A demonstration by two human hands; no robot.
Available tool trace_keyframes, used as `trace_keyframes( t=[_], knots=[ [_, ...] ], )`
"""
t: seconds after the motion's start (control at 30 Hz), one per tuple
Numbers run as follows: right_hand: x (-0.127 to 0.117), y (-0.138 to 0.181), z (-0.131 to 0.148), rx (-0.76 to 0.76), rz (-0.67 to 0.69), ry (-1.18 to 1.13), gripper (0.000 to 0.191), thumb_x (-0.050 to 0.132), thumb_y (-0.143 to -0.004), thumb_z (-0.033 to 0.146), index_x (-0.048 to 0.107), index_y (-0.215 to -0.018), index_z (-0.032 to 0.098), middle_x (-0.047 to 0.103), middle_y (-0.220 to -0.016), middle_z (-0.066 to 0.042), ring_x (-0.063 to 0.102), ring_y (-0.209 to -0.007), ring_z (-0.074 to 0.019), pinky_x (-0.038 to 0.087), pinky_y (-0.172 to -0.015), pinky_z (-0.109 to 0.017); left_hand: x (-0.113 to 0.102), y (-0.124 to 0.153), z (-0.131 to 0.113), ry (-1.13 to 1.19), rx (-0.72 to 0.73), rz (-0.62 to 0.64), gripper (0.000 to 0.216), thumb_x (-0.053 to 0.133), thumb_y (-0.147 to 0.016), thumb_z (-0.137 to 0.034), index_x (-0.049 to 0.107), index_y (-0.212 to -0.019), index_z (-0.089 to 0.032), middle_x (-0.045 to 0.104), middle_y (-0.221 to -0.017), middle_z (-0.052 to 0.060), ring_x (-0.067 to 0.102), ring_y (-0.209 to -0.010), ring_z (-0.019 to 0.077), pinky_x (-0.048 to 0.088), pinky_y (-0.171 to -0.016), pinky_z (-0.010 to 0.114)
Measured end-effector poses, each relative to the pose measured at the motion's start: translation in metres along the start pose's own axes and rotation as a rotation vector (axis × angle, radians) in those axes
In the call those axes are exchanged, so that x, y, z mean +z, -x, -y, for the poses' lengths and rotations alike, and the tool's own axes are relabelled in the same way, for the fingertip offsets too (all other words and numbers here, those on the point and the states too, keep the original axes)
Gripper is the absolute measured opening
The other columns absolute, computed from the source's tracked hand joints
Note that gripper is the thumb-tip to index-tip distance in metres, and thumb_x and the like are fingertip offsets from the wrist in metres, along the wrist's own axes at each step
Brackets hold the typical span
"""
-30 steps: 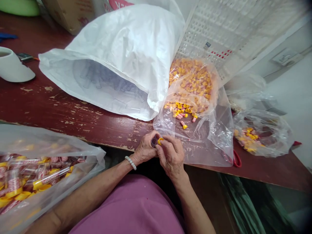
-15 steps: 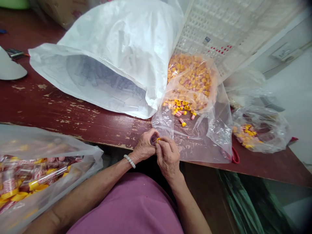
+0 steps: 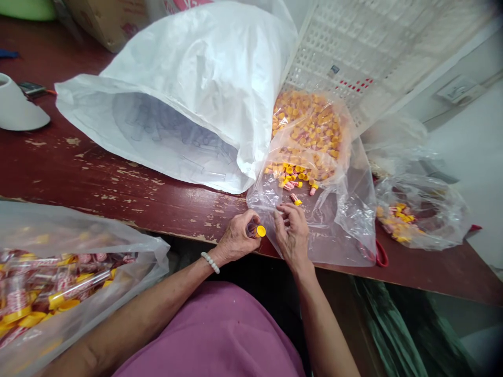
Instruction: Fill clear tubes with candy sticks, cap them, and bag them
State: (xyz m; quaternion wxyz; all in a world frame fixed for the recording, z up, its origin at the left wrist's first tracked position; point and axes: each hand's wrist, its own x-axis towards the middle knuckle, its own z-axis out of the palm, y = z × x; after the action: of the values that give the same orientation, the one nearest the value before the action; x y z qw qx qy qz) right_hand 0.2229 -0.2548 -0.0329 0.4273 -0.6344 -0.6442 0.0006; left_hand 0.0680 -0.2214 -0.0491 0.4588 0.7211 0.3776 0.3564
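Observation:
Wrapped around clear plastic tubes [image 3: 250,228], my left hand [image 3: 237,236] is closed at the table's front edge. A round yellow cap [image 3: 260,231] shows on the end of one tube; how many tubes there are is hidden by the fingers. My right hand [image 3: 293,235] is empty over the clear plastic bag [image 3: 346,230], its thumb and fingers apart. Just beyond its fingertips lies a single yellow cap with a pink-and-white printed body [image 3: 296,200]. Many more yellow caps [image 3: 310,123] are heaped inside that bag.
A large white sack [image 3: 204,68] lies open with clear tubes inside. At lower left, a bag [image 3: 149,246] holds filled, yellow-capped tubes. A smaller clear bag [image 3: 440,209] with caps sits at right. A white plastic crate [image 3: 377,57] leans behind, beside a wall.
My right hand has left the yellow cap at the tube in my left hand and moved right and forward, its fingers opening. My left hand keeps holding the tubes.

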Motion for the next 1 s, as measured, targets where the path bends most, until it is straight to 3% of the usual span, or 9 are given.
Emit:
trace_keyframes(
  t=[0.17,0.27,0.37,0.43,0.6,0.67,0.83,1.0],
  knots=[
    [0.017,-0.015,-0.039,0.019,0.125,0.151,0.021,0.052,-0.085,0.022,0.062,-0.103,0.016,0.06,-0.1,-0.01,0.056,-0.093,-0.0197,0.05,-0.082,-0.038,0.001,0.0,0.002,-0.049,0.009,-0.004,0.025,0.058,-0.062,-0.011,0.052,-0.085,-0.018,0.057,-0.078,-0.001,0.051,-0.069,0.0127,0.04,-0.065,0.024],
    [0.026,-0.013,-0.045,0.025,0.152,0.179,0.02,0.052,-0.083,0.019,0.065,-0.098,0.015,0.062,-0.093,-0.01,0.055,-0.091,-0.0214,0.046,-0.086,-0.043,0.002,0.001,0.004,-0.066,0.01,0.0,0.026,0.059,-0.062,-0.011,0.052,-0.086,-0.018,0.057,-0.077,-0.001,0.051,-0.067,0.0122,0.039,-0.064,0.024],
    [0.026,-0.011,-0.042,0.037,0.14,0.147,0.022,0.051,-0.084,0.02,0.064,-0.1,0.014,0.064,-0.093,-0.009,0.057,-0.087,-0.0196,0.047,-0.081,-0.038,0.002,0.001,0.005,-0.076,0.015,-0.005,0.026,0.059,-0.062,-0.011,0.052,-0.086,-0.018,0.057,-0.078,-0.001,0.051,-0.069,0.0124,0.039,-0.065,0.024],
    [0.018,-0.013,-0.042,0.089,0.081,0.092,0.023,0.051,-0.085,0.023,0.064,-0.102,0.015,0.065,-0.093,-0.008,0.058,-0.081,-0.0167,0.049,-0.076,-0.033,0.002,0.001,0.005,-0.071,0.015,-0.008,0.025,0.058,-0.063,-0.011,0.052,-0.086,-0.018,0.058,-0.078,-0.001,0.051,-0.07,0.0126,0.04,-0.066,0.024],
    [-0.018,-0.023,-0.05,0.348,-0.224,-0.052,0.029,0.054,-0.084,0.032,0.064,-0.103,0.014,0.067,-0.096,-0.009,0.061,-0.079,-0.0163,0.049,-0.073,-0.031,0.001,-0.001,0.0,-0.066,0.012,-0.006,0.023,0.06,-0.064,-0.012,0.052,-0.084,-0.018,0.058,-0.078,-0.001,0.052,-0.07,0.0125,0.041,-0.066,0.024],
    [-0.029,-0.028,-0.056,0.395,-0.267,-0.041,0.029,0.055,-0.082,0.032,0.065,-0.102,0.013,0.068,-0.093,-0.009,0.061,-0.077,-0.0167,0.048,-0.071,-0.031,0.001,-0.001,-0.001,-0.075,0.012,-0.017,0.023,0.061,-0.063,-0.012,0.052,-0.083,-0.018,0.058,-0.078,-0.001,0.053,-0.071,0.0129,0.041,-0.066,0.024],
    [-0.026,-0.039,-0.076,0.307,-0.148,0.107,0.031,0.049,-0.084,0.035,0.064,-0.1,0.014,0.067,-0.091,-0.009,0.059,-0.073,-0.0161,0.047,-0.07,-0.031,0.003,-0.001,-0.001,-0.082,0.014,-0.019,0.023,0.062,-0.062,-0.013,0.051,-0.083,-0.018,0.059,-0.078,0.0,0.054,-0.071,0.0134,0.041,-0.066,0.024],
    [-0.004,-0.051,-0.102,0.262,-0.038,0.214,0.029,0.059,-0.077,0.04,0.068,-0.085,0.013,0.064,-0.082,-0.011,0.056,-0.08,-0.0213,0.044,-0.079,-0.038,0.003,0.0,0.002,-0.089,0.015,-0.017,0.025,0.062,-0.063,-0.013,0.052,-0.085,-0.018,0.06,-0.08,0.0,0.055,-0.072,0.0138,0.042,-0.066,0.024]
  ],
)
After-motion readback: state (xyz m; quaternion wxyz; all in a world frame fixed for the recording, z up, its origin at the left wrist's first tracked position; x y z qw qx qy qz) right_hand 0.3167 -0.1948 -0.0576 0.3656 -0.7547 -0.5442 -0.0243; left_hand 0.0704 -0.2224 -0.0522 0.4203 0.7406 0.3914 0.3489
